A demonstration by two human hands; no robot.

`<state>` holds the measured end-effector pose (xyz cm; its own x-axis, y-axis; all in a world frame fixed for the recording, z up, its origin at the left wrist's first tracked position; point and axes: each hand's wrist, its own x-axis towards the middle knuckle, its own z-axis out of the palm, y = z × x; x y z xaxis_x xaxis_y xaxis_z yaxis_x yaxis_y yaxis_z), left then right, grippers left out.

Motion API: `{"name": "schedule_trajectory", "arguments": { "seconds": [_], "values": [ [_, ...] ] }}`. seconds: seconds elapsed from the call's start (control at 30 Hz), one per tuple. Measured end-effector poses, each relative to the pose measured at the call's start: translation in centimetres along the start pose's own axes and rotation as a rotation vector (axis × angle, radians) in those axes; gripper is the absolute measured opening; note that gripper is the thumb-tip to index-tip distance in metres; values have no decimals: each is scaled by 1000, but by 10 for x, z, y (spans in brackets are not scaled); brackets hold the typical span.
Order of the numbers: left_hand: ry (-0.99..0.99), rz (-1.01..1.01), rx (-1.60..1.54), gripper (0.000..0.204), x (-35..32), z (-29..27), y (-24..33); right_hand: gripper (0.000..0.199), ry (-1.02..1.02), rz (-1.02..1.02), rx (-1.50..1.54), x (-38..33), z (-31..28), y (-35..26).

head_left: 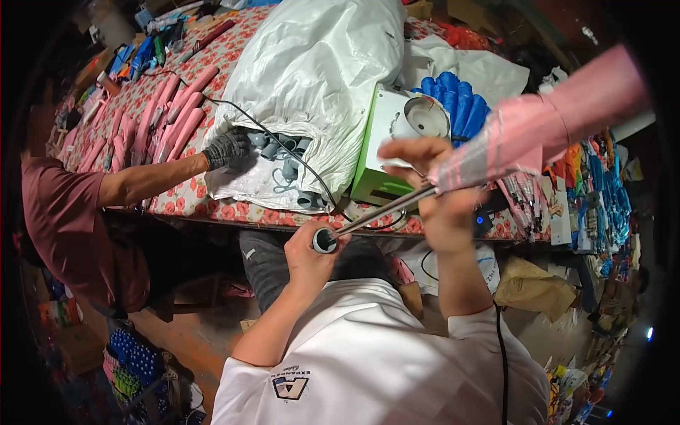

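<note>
Before my lap, my left hand [307,256] is closed round a grey-green umbrella handle [325,241] with its round open end turned up. The metal shaft [386,211] of a folded pink umbrella [528,134] slants down to that opening, its end at the mouth. My right hand [443,202] is blurred and curls round the umbrella where the shaft meets the pink cloth, with some fingers partly stretched out. Several grey-green handles [289,166] with cord loops lie in the mouth of a white sack [312,71] across the table.
A co-worker's gloved hand [227,149] reaches into the sack from the left. Folded pink umbrellas [170,120] lie on the flowered tablecloth [185,202]. A green-and-white machine [382,131] with a round metal bowl stands ahead, beside blue bundles [457,103]. A black cable [283,145] crosses the sack.
</note>
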<state>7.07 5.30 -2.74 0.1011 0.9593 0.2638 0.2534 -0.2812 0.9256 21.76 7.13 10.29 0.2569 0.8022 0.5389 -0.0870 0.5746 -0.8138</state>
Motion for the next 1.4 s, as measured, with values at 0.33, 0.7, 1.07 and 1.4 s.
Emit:
{"name": "schedule_trajectory", "arguments": {
  "seconds": [0.33, 0.7, 1.07, 1.4],
  "values": [
    [-158, 334, -85, 71, -1, 34, 61, 67, -285, 261, 654, 60, -64, -69],
    [-401, 138, -14, 66, -16, 9, 3, 57, -197, 138, 358, 194, -109, -14],
    [-232, -250, -470, 41, -3, -16, 8, 47, -611, 317, 789, 148, -56, -91],
    [-262, 61, -1, 43, -17, -50, 32, 52, 88, 415, 823, 39, -15, 9]
  ]
}}
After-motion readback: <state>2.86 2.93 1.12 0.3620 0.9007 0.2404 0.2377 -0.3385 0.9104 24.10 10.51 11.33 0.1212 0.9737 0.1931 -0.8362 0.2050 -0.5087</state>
